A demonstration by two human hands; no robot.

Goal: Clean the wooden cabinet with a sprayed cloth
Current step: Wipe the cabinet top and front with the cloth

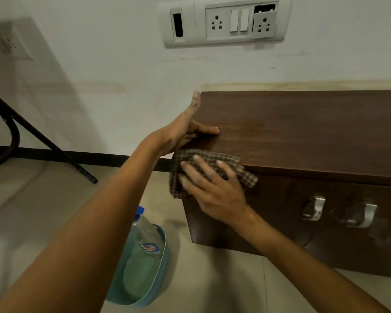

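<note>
A dark brown wooden cabinet (303, 127) stands against the white wall, with two metal handles on its front doors. My right hand (212, 188) lies flat with fingers spread on a brown checked cloth (212, 161), pressing it over the cabinet's front left corner. My left hand (187, 129) holds the cabinet's left edge, thumb resting on the top and fingers stretched along the side toward the wall. A clear spray bottle (145, 240) with a blue cap stands in a teal basket on the floor below.
The teal basket (160, 267) sits on the tiled floor left of the cabinet. Black metal legs (43, 143) of a stand slant down at the far left. A switch and socket panel (224, 21) is on the wall above.
</note>
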